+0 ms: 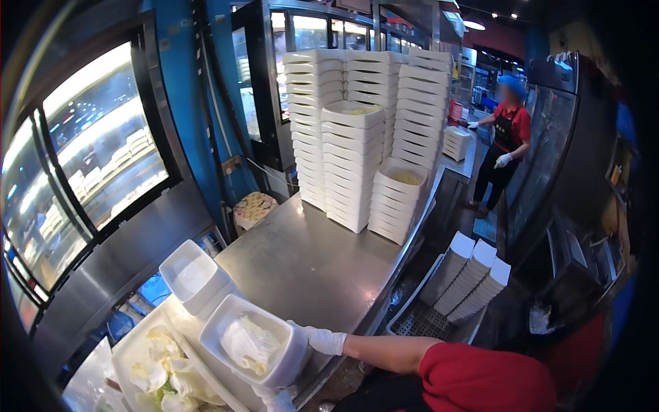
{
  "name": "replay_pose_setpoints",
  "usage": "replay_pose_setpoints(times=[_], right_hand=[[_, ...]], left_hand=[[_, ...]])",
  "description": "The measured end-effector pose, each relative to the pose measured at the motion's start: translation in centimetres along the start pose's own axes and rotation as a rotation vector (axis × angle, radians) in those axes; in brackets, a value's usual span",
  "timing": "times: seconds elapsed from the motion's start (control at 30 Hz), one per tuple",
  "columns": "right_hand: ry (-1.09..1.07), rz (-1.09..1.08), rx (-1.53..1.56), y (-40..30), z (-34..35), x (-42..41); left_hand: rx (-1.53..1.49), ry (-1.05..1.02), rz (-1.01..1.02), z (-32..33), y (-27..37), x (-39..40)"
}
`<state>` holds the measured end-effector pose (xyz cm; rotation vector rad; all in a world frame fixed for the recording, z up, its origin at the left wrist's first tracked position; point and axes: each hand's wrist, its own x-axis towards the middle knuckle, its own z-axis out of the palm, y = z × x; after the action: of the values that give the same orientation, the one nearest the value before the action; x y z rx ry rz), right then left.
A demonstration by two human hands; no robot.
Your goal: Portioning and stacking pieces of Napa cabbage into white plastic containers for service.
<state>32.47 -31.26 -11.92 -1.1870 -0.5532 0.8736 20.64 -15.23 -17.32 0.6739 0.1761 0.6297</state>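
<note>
A white square food container (296, 355) holds pale napa cabbage leaves (252, 344). My right hand (325, 340), in a white glove, grips its rim on the right side. At the bottom edge of the view, my gloved left hand (274, 397) is against the container's lower side, its fingers partly hidden. Just behind stands another white container (189, 273), on top of what looks like a short stack. To the left, a white tray (198, 355) carries loose yellow-green cabbage leaves (170, 373).
Tall stacks of white containers (350, 175) stand on the steel table (309, 262). A shorter stack (399, 206) has pale food in its top one. A perforated crate (396, 327) with stacked containers (458, 278) is at right. A co-worker (509, 129) stands in the aisle.
</note>
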Motion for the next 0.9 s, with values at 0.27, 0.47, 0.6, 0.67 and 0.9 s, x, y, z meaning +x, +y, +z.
replay_pose_setpoints(times=[0.27, 0.47, 0.6, 0.67, 0.9], right_hand=[[0.126, -0.092, -0.195, -3.6, -2.8, -3.6], [0.205, -0.098, 0.154, -14.2, -4.1, -5.7], [0.225, -0.171, 0.206, -20.4, -8.6, -3.7], [0.246, -0.237, 0.158, -25.1, -11.2, -4.2], [-0.593, -0.154, 1.484, -41.2, -20.4, -2.8]], left_hand=[[0.198, 0.237, -0.112, -5.1, -6.2, -2.2], [0.167, -0.005, -0.085, 7.4, -2.6, -0.8], [-0.086, -0.426, -0.164, 22.1, 0.9, 4.0], [0.712, -0.442, 0.281, 30.1, 2.0, 5.5], [1.276, -0.728, 1.108, 49.4, 2.2, 13.4]])
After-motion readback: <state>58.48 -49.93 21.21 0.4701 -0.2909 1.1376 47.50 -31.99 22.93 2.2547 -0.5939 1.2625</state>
